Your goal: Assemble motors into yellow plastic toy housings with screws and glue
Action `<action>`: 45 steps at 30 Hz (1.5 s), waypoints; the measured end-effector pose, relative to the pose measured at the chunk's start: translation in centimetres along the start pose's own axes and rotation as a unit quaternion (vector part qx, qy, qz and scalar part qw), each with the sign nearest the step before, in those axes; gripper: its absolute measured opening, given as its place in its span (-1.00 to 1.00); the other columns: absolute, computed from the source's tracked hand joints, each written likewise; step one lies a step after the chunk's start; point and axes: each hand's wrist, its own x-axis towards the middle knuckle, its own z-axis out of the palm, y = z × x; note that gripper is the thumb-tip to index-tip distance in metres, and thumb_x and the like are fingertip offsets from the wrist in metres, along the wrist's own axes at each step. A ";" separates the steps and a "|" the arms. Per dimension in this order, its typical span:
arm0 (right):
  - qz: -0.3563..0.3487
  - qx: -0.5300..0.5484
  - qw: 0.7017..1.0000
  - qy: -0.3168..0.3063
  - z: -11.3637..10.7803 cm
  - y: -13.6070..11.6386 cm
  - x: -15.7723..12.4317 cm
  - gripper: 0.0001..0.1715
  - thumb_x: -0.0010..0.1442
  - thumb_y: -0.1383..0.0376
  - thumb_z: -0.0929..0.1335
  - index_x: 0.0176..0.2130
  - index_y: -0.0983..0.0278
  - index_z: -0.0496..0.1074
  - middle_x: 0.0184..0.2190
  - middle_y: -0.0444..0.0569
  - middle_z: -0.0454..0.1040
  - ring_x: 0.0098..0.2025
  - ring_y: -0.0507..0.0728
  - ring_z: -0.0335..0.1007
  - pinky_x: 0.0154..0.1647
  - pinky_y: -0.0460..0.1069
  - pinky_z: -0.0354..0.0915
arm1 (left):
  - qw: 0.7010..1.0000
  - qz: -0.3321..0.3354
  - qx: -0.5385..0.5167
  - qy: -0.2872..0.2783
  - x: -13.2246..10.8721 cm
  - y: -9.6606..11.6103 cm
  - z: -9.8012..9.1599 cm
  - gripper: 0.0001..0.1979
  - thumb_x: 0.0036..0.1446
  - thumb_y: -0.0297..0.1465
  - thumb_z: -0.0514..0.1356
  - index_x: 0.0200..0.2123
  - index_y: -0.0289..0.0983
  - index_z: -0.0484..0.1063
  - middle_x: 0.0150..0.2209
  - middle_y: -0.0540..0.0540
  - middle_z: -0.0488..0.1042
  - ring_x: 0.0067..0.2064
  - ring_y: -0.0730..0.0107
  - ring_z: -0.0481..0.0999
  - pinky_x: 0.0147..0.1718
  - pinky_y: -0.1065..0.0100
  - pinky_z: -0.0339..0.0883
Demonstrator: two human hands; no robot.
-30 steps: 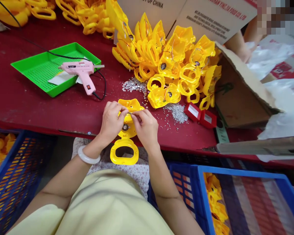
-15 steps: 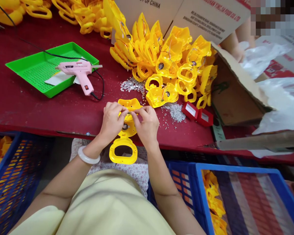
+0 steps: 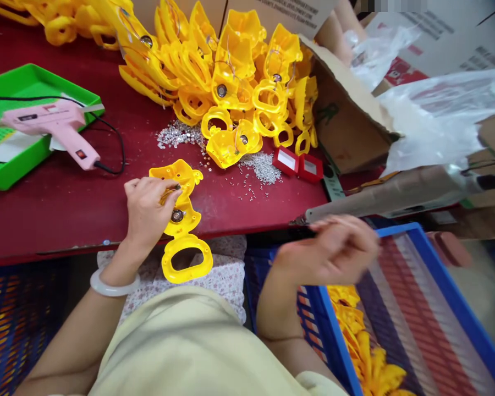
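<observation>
Left grip: your left hand [image 3: 146, 209] is pressed together on the yellow part, thumb and fingers pinching a tiny piece [image 3: 169, 195] at its upper middle; that piece is too small to name.

Right grip: your right hand [image 3: 330, 250] is blurred and lifted off the yellow part, out over the blue crate's rim, fingers loosely curled. You can't tell whether it holds anything.

Yellow part: the yellow plastic part [image 3: 185, 225] lies flat on the counter's front edge, its looped end [image 3: 187, 269] jutting past the edge above the flowered cloth [image 3: 226, 280] on your lap.

Counter: the red counter [image 3: 239, 225] carries a heap of yellow parts [image 3: 226, 82] beyond your left hand, with loose silver bits [image 3: 262, 168] scattered in front of it and two small red boxes [image 3: 297, 165] just beside them.

Left of you: a pink glue gun [image 3: 58, 124] rests on a green tray [image 3: 66, 77].

Right of you: a long tan bar [image 3: 388, 198] lies beside a cardboard box [image 3: 350, 110], and a blue crate [image 3: 334, 324] holds more yellow parts [image 3: 355, 335].
</observation>
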 end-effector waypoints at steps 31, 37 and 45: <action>0.239 0.211 0.944 -0.084 7.4 4.0 2.5 -0.82 0.07 0.21 0.35 -0.30 0.14 0.27 -0.61 -0.29 0.17 -0.65 -0.02 0.16 -0.64 -0.06 0.17 | 1.000 0.020 0.001 0.007 -0.5 0.0 0.2 -0.86 0.27 -0.27 0.18 -0.11 -0.10 0.43 -0.13 -0.07 0.55 -0.02 0.14 0.49 0.05 0.01 0.23; 0.249 0.265 0.930 -0.056 4.8 3.1 2.9 -0.81 0.03 0.27 0.39 -0.31 0.17 0.31 -0.64 -0.32 0.21 -0.67 -0.04 0.14 -0.68 -0.12 0.12 | 0.996 0.074 0.019 0.044 0.9 2.3 -1.7 -0.86 0.26 -0.34 0.18 -0.11 -0.15 0.45 -0.16 -0.14 0.55 -0.01 0.08 0.47 0.01 -0.01 0.24; 0.257 0.306 0.915 -0.054 -0.5 3.2 3.1 -0.81 0.00 0.35 0.41 -0.31 0.19 0.39 -0.64 -0.32 0.27 -0.67 -0.05 0.16 -0.67 -0.13 0.13 | 0.897 0.123 0.095 -0.413 7.8 10.8 5.9 -0.84 0.20 -0.51 0.15 -0.19 -0.36 0.51 -0.18 -0.21 0.57 -0.15 0.20 0.55 -0.25 0.28 0.33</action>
